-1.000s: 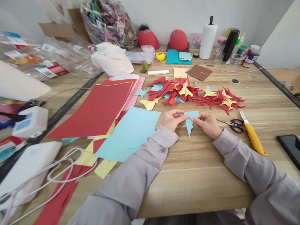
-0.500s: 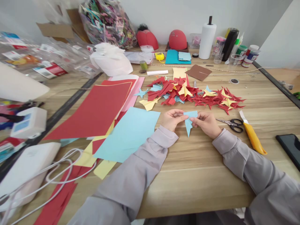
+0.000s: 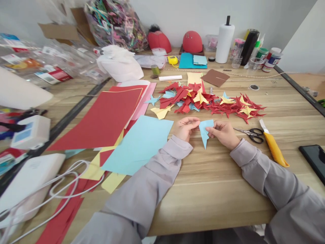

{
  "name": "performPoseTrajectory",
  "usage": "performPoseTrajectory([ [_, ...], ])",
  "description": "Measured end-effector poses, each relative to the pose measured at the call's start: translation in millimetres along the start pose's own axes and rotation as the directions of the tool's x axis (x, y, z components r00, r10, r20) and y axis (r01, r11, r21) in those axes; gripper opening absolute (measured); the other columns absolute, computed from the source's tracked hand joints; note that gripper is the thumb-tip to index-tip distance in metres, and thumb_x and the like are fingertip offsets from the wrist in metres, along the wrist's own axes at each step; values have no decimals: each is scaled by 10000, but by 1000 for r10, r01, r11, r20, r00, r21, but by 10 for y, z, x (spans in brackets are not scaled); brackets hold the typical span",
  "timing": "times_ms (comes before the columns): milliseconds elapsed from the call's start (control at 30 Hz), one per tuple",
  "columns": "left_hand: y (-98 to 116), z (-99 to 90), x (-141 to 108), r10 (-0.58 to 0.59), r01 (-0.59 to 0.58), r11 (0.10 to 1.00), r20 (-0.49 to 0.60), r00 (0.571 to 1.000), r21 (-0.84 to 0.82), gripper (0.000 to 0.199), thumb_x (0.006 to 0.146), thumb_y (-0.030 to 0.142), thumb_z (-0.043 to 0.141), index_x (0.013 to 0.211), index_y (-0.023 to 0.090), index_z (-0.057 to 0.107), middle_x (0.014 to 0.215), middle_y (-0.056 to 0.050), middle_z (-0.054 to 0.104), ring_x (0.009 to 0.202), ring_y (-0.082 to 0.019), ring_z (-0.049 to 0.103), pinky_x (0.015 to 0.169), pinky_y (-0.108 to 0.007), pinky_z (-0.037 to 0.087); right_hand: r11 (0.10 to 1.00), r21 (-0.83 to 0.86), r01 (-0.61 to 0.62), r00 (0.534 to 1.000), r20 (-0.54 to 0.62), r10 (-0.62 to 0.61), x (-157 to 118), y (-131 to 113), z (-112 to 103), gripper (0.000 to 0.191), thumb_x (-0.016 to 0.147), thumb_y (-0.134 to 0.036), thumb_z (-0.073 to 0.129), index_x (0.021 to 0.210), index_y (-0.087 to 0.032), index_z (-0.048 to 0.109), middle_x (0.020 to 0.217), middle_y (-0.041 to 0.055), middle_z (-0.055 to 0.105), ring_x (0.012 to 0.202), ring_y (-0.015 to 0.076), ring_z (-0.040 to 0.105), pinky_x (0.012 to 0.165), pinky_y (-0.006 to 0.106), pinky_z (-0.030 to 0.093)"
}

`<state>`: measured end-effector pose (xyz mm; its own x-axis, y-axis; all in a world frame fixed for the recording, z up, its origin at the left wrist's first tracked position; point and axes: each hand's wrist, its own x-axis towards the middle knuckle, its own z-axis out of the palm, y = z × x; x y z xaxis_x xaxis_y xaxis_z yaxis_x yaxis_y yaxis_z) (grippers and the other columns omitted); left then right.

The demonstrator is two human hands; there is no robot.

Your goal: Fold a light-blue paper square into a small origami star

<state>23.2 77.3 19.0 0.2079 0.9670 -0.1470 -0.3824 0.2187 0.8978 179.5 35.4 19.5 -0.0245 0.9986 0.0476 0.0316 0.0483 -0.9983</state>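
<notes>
Between my hands is a small folded piece of light blue paper (image 3: 204,130), its pointed end hanging down. My right hand (image 3: 224,134) pinches its right side between thumb and fingers. At the upper left edge of the paper, my left hand (image 3: 186,127) has its thumb and fingertips closed together on the corner. Just beyond my hands lies a long heap of folded red paper stars (image 3: 225,110) mixed with yellow and blue ones. Black-handled scissors (image 3: 254,135) and a yellow-handled utility knife (image 3: 274,147) rest to the right of my right hand.
Left of my hands lie a light blue sheet (image 3: 142,142) and large red sheets (image 3: 101,118). A white cable (image 3: 68,200) loops over red strips at the front left. A phone (image 3: 313,161) is at the right. A brown paper square (image 3: 215,78) lies behind the heap.
My left thumb has slid left off the face of the blue paper to its edge, so more of the paper shows. My right hand keeps its pinch.
</notes>
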Motion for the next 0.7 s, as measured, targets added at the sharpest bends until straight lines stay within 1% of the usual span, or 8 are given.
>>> performPoseTrajectory([
  [200, -41, -5, -6, 64, -65, 997, 7, 998, 52, 377, 500, 364, 844, 790, 170, 699, 659, -1, 677, 580, -133, 618, 608, -292, 506, 1000, 29, -7, 1000, -4, 7, 8, 8, -26, 442, 586, -551, 776, 534, -182, 537, 513, -2, 618, 448, 92, 518, 483, 239, 446],
  [233, -49, -6, -8, 77, -79, 994, 32, 997, 74, 407, 482, 358, 854, 806, 167, 698, 671, -8, 684, 596, -139, 626, 615, -293, 511, 999, 39, -6, 1000, -10, 6, 9, 8, -31, 438, 587, -547, 777, 535, -181, 543, 510, -3, 616, 447, 91, 517, 482, 238, 444],
  [333, -74, -12, -4, 96, -110, 985, 113, 989, 129, 498, 355, 288, 897, 785, 155, 683, 692, -22, 699, 654, -161, 651, 658, -304, 529, 997, 76, -7, 999, -33, 10, 10, -6, -34, 433, 580, -538, 786, 545, -179, 546, 509, -10, 608, 454, 88, 513, 489, 235, 443],
  [400, -91, -19, 8, 107, -121, 982, 105, 989, 143, 497, 323, 273, 900, 747, 153, 670, 670, -15, 693, 633, -153, 643, 654, -303, 531, 996, 92, -8, 999, -45, 12, 8, -26, -23, 425, 593, -544, 776, 579, -183, 553, 527, -18, 601, 481, 91, 518, 507, 237, 448],
  [467, -105, -27, 23, 125, -135, 979, 71, 990, 154, 475, 342, 281, 897, 737, 153, 666, 632, 0, 677, 591, -137, 623, 635, -295, 524, 996, 86, 5, 999, -44, -1, 5, -43, -7, 415, 599, -548, 771, 640, -187, 570, 580, -22, 608, 528, 98, 530, 537, 243, 453],
  [567, -117, -35, 39, 128, -136, 977, 58, 990, 165, 466, 344, 291, 897, 725, 151, 668, 588, 10, 655, 560, -134, 607, 622, -296, 516, 1000, 19, 18, 1000, 24, -18, 2, -37, 8, 421, 607, -559, 758, 702, -183, 593, 654, -13, 616, 592, 115, 540, 570, 256, 449],
  [633, -118, -35, 42, 117, -125, 979, 58, 991, 164, 457, 349, 299, 895, 716, 150, 668, 582, 11, 651, 553, -131, 599, 613, -289, 507, 999, -47, 14, 997, 83, -10, 3, -11, 3, 428, 641, -581, 720, 673, -174, 590, 628, -11, 593, 586, 118, 522, 566, 263, 433],
  [700, -117, -32, 40, 116, -123, 979, 51, 992, 162, 442, 360, 297, 892, 711, 149, 668, 582, 15, 647, 546, -119, 587, 597, -272, 492, 996, -91, 16, 994, 108, -7, 4, 19, -9, 435, 674, -592, 685, 640, -174, 573, 595, -17, 565, 569, 115, 498, 556, 263, 416],
])
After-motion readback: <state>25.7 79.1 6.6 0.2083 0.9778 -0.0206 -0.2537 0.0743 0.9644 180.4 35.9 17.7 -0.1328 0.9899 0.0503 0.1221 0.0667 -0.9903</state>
